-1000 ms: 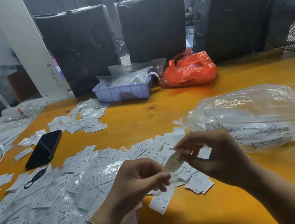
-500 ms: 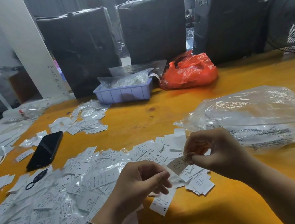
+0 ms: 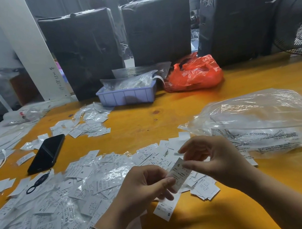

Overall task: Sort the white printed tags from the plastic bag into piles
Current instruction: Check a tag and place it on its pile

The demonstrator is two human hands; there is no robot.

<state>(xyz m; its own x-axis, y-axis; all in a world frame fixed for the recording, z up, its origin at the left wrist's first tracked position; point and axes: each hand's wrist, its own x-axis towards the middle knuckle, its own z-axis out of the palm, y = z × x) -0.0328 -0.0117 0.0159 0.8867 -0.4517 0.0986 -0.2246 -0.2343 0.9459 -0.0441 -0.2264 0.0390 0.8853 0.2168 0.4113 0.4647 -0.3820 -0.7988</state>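
Orange table [image 3: 232, 210] holds scattered tags. Both hands now pinch one S tag [image 3: 178, 173]: left hand [image 3: 146, 187] at its lower end, right hand [image 3: 211, 158] at its top, turned face-up since a second ago. Bag [image 3: 257, 122] lies just right; another S tag [image 3: 164, 208] lies below, probably its pile.
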